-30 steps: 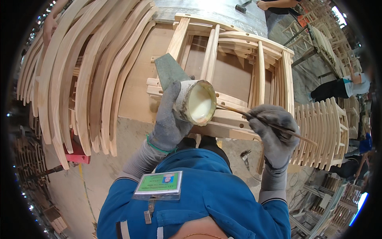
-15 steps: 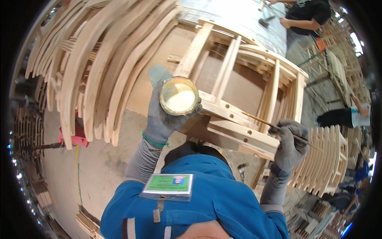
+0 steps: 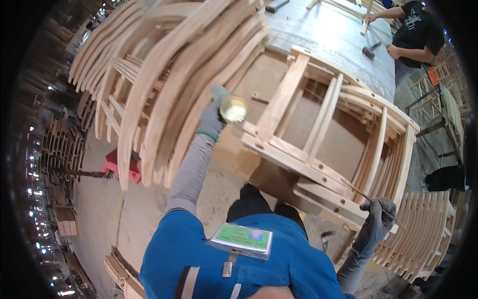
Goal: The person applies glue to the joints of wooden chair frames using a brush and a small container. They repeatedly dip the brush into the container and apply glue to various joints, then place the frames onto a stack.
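Observation:
My left hand [image 3: 212, 118], gloved in grey, is wrapped round a small round jar [image 3: 234, 109] of pale yellow, glue-like liquid. It is stretched out between the curved wooden pieces and the near left corner of a pale wooden frame [image 3: 281, 94]. My gloved right hand [image 3: 378, 217] grips a thin stick [image 3: 354, 187], slanting over the frame's near rail [image 3: 318, 168] by its right end. What is on the stick's tip cannot be made out. Several round holes run along that rail. More wooden parts lie beneath and inside the frame.
Long curved wooden pieces [image 3: 164, 84] are stacked at left, above a red object [image 3: 122, 167]. Slatted wooden parts [image 3: 418, 234] stand at right. Across a plastic-covered table [image 3: 318, 30], a person in black [image 3: 417, 35] works near a mallet [image 3: 369, 52].
My left hand has carried the jar leftward, away from the frame, and that arm is more stretched out. The whole scene has shifted right in view. My right hand still holds the stick near the rail.

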Tool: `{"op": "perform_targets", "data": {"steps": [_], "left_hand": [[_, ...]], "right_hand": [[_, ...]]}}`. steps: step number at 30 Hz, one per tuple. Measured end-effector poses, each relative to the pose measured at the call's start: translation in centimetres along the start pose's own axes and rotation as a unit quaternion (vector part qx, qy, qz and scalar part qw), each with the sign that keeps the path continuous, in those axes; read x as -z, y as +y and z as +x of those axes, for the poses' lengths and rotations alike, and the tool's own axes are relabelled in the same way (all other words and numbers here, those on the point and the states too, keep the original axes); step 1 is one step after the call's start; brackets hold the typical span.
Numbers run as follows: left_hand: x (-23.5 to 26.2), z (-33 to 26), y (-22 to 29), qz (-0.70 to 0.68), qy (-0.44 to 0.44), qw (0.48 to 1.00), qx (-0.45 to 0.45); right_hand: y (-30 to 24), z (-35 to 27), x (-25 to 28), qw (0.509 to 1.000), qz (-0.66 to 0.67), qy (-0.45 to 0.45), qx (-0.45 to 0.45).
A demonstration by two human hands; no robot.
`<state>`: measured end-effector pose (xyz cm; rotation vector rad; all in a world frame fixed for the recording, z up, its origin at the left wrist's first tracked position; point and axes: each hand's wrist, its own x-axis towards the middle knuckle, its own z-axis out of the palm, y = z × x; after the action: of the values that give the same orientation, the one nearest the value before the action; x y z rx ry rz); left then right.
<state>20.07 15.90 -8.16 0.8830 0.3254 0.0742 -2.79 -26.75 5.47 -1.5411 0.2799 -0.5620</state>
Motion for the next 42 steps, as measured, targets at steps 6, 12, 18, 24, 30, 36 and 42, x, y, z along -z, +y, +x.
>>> {"op": "perform_targets", "data": {"steps": [6, 12, 18, 24, 30, 36, 42], "left_hand": [[3.8, 10.8, -3.5, 0.119, -0.039, 0.991, 0.036], [2.4, 17.5, -7.6, 0.435, -0.138, 0.884, 0.103], [1.9, 20.1, -8.8, 0.549, -0.208, 0.809, 0.041], [2.8, 15.9, -2.7, 0.421, -0.107, 0.9, -0.013], [3.5, 6.8, 2.5, 0.334, -0.075, 0.94, 0.007], [5.0, 3.1, 3.8, 0.3, -0.068, 0.951, 0.008], [3.5, 0.5, 4.4, 0.341, -0.118, 0.932, -0.037]], "right_hand": [[0.2, -2.1, -6.7, 0.996, 0.025, 0.077, -0.041], [0.7, -4.5, -15.1, 0.994, -0.007, 0.071, -0.086], [2.6, -4.2, -24.1, 0.945, -0.187, -0.265, 0.032], [11.4, -8.2, -34.0, 0.825, -0.298, -0.481, -0.012], [19.2, -8.4, -39.9, 0.807, -0.422, -0.413, 0.02], [19.7, -6.4, -42.1, 0.753, -0.494, -0.424, -0.088], [17.3, -11.1, -34.4, 0.78, -0.431, -0.453, -0.013]]}}
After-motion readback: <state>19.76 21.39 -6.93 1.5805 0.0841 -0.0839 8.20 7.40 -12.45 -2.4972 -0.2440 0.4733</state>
